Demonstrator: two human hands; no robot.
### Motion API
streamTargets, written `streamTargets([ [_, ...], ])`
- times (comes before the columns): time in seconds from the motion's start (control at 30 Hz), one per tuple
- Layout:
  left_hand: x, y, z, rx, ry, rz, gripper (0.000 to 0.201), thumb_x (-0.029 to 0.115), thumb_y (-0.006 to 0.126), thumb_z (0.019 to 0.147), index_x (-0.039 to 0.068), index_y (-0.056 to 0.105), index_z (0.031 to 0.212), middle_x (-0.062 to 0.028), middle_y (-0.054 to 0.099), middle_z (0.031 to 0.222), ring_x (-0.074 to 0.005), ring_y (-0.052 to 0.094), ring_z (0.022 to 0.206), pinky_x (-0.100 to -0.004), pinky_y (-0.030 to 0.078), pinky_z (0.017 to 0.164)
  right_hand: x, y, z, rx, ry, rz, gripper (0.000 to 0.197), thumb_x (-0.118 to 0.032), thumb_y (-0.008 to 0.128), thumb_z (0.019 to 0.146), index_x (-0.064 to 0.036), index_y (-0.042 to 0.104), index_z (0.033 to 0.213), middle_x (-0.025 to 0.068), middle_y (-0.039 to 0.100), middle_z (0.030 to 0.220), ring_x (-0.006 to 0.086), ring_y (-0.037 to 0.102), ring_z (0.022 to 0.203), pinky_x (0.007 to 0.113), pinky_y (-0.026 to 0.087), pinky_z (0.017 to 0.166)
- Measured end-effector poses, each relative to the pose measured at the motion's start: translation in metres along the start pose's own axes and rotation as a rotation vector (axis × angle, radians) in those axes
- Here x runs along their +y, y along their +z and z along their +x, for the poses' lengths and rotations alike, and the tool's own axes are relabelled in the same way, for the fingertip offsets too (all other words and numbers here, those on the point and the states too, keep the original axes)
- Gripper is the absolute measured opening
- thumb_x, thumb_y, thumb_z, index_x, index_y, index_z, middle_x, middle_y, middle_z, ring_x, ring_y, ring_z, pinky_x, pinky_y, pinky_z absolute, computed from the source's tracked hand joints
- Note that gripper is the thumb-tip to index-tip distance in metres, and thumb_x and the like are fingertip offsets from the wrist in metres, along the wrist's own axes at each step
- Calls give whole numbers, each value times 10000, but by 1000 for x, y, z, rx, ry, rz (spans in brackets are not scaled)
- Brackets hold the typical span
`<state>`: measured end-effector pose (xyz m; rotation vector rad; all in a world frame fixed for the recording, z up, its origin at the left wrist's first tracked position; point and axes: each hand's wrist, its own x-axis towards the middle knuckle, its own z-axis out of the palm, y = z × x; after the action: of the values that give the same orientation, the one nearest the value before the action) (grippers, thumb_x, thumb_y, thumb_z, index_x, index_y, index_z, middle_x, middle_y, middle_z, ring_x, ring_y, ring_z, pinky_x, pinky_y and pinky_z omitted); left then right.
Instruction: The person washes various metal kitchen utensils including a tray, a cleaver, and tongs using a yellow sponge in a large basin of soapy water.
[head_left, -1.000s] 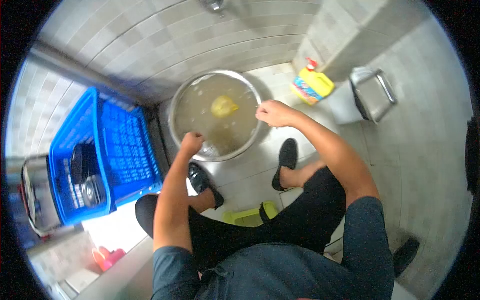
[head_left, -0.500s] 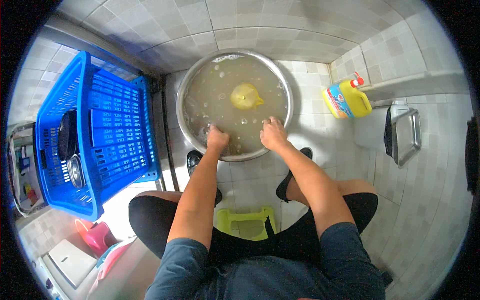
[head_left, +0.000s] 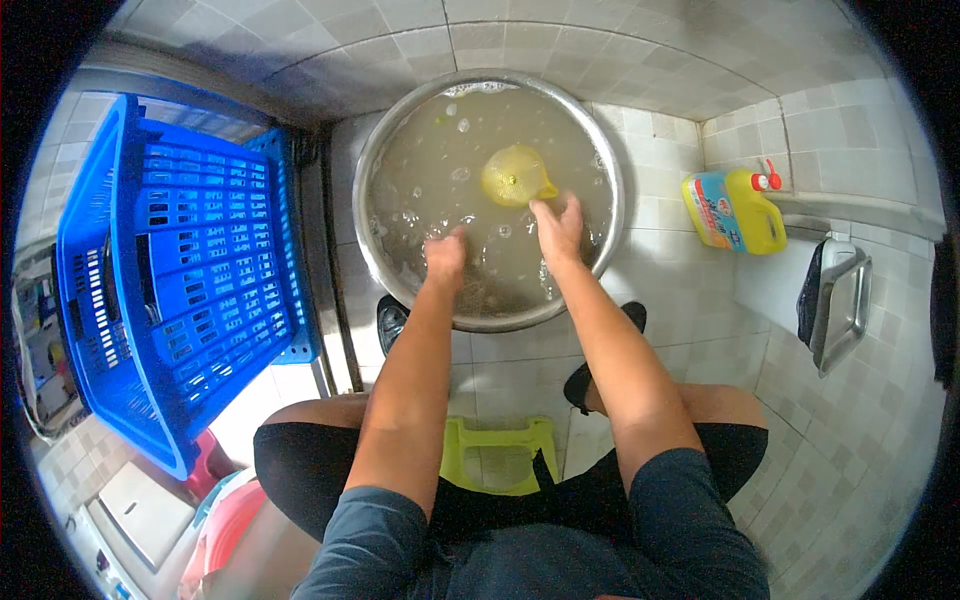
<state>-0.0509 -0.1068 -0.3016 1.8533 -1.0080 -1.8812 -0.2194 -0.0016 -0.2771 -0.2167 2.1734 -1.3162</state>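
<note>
A round metal basin [head_left: 366,190] holds murky, greyish-brown water with some bubbles. On the water floats a yellow, dome-shaped piece [head_left: 512,172] with a fine mesh-like surface and a small pointed tab; its exact kind is unclear. My right hand [head_left: 560,230] reaches over the water just below that tab, thumb and fingers apart. Whether it touches the yellow piece cannot be made out. My left hand [head_left: 446,258] dips into the water at the near left part of the basin. Its fingers are mostly hidden by the cloudy water.
A large blue plastic basket [head_left: 215,240] stands at the left. To the right is a yellow jug [head_left: 745,212] with a red cap, near a metal tray [head_left: 842,305] by the wall. A lime-green stool [head_left: 500,440] sits between my legs. Tiled walls rise behind the basin.
My right hand has moved from the near rim forward, close to the yellow piece, and its fingers have spread. My left hand stays in the water. The view has shifted slightly.
</note>
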Motion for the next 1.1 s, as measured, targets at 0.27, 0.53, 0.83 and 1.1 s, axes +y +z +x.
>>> streamTargets([
  [0.27,-16,25,-23,-65,-102,141,277,167,604,790,-72,646,924,-133,625,826,-219,566,718,-404,469,627,-34,-9,20,-26,239,431,381,-174,694,886,0,563,1199,124,622,1080,209,645,829,300,546,615],
  [0.53,-95,-10,61,-114,43,430,353,204,617,805,-60,648,1036,-208,680,998,-330,668,893,-419,524,771,-36,-21,27,349,-299,-129,279,-83,622,837,35,569,1084,188,629,1012,291,631,921,381,493,853],
  [0.83,-32,12,10,-28,-372,-370,565,353,607,907,35,503,1362,-120,558,1345,-310,557,1144,-525,428,987,10,-44,23,89,-30,-529,356,-24,574,804,84,577,1143,299,635,1116,462,612,1065,465,481,935],
  [1.1,-2,8,7,-86,-245,-460,653,434,677,901,38,491,1386,-101,533,1373,-254,503,1231,-439,418,1028,34,-24,9,-99,-27,-398,315,-31,583,760,71,646,1051,301,659,1067,459,620,1054,459,479,940],
])
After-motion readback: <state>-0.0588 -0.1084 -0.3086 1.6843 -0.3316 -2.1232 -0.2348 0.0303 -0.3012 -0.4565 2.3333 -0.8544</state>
